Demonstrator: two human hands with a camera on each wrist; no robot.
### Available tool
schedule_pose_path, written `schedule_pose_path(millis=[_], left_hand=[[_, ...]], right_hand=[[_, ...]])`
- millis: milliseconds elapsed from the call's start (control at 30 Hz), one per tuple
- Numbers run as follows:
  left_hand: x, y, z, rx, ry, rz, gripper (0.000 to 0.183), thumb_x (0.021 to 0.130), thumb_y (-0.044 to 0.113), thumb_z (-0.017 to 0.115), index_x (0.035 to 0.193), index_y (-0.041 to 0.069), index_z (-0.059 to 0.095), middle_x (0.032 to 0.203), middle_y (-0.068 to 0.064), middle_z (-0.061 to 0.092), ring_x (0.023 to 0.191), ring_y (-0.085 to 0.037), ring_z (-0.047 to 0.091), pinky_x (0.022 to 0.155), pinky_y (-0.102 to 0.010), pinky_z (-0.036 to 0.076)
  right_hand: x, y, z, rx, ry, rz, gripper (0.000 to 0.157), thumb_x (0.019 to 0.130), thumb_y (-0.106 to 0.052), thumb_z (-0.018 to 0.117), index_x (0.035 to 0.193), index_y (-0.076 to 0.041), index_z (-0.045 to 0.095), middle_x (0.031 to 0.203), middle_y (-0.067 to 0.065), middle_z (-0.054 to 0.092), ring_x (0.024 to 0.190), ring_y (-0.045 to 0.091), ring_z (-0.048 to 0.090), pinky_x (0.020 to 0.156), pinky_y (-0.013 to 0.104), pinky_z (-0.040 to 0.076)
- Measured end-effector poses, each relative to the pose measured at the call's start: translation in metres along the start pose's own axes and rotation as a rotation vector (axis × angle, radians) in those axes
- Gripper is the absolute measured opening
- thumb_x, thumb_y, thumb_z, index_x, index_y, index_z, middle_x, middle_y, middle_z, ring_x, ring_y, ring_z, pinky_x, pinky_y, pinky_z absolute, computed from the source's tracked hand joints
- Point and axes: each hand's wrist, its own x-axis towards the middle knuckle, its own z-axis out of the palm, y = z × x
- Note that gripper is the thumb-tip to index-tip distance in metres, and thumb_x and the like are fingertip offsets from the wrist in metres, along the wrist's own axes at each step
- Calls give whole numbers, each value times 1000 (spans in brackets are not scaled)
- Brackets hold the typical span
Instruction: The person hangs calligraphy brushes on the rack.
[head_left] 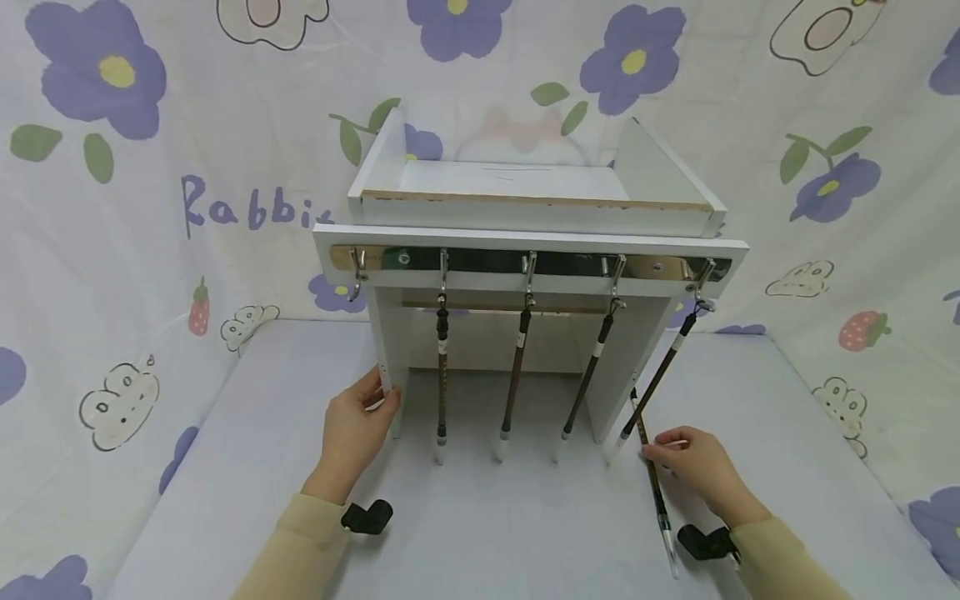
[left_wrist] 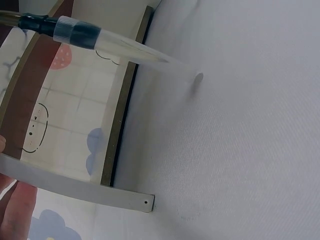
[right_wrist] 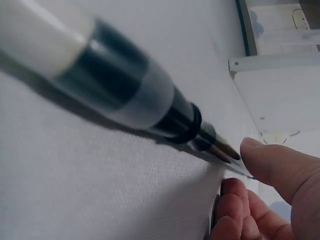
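Observation:
My left hand (head_left: 352, 437) grips the front edge of the left side panel (head_left: 387, 367) of a white wooden rack; fingertips (left_wrist: 19, 210) show beyond the panel in the left wrist view. By the rack's right foot, a dark-handled writing brush (head_left: 656, 487) with a clear cap lies slanted along the table. My right hand (head_left: 697, 467) pinches its handle between thumb and fingers, and the capped end looms close in the right wrist view. Several similar capped brushes (head_left: 514, 375) hang by loops from the rack's metal hooks. The leftmost hook (head_left: 357, 273) is bare.
A shiny metal strip (head_left: 480, 260) carries the hooks across the rack's front board. An open-topped shelf (head_left: 525, 179) forms the rack's top. White cloth covers the table (head_left: 480, 533); a printed curtain (head_left: 247, 125) hangs behind.

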Motion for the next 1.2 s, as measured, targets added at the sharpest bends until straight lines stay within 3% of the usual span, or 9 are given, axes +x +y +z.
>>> schedule_pose_path(millis=[367,767,1033,1200], left_hand=[[0,0,-1,-1,-2,-11,47,95,24,62,140,14,53,133,-10,57,109,-29,63,82,-37,56],[0,-1,3,13,-6,-15,47,95,25,62,140,14,53,133,-10,58,109,-28,63,82,-37,56],[1,0,4,5,-6,-5,47,95,26,62,140,15,53,132,-10,59,109,-28,63,82,-36,56],[2,-4,2,1,-2,7,46,95,26,61,140,15,54,130,-10,60,107,-27,64,81,-35,56]], right_hand=[[3,2,-1,10,22,30,49,84,-37,74,110,3,61,101,14,63,90,27,56,70,37,49],[8,2,-3,-28,34,47,43,83,-34,75,101,2,61,90,12,59,81,25,53,61,32,43],[10,7,-5,34,0,81,47,84,-36,74,108,2,59,92,11,60,82,24,54,63,31,44],[11,6,-6,93,-7,57,47,85,-33,74,112,3,59,91,9,64,80,22,58,65,30,48]])
